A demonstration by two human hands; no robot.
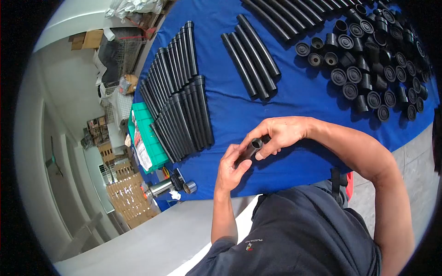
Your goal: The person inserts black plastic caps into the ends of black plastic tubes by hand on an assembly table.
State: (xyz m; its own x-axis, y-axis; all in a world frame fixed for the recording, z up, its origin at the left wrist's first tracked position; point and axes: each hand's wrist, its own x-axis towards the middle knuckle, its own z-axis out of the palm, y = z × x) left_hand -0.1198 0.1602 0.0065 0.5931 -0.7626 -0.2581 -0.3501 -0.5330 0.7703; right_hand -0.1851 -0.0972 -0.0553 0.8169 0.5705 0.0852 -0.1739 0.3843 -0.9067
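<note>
My left hand point(229, 171) is wrapped round a black tube point(250, 152). The tube's open end faces up, close to my right hand point(286, 134). My right hand is curled with its fingers and thumb at that end, around a small black piece point(265, 138). Most of this piece is hidden by the fingers, so its kind cannot be made out. Both hands are above the front part of the blue cloth. Several loose black tubes point(251, 57) lie beyond them.
Rows of capped black tubes point(182, 106) lie at the left. Many round black caps point(350, 90) are spread at the right, with more tubes point(290, 18) behind. A green crate point(159, 158) and a metal cylinder tool point(162, 188) stand at the left edge of the blue cloth point(294, 99).
</note>
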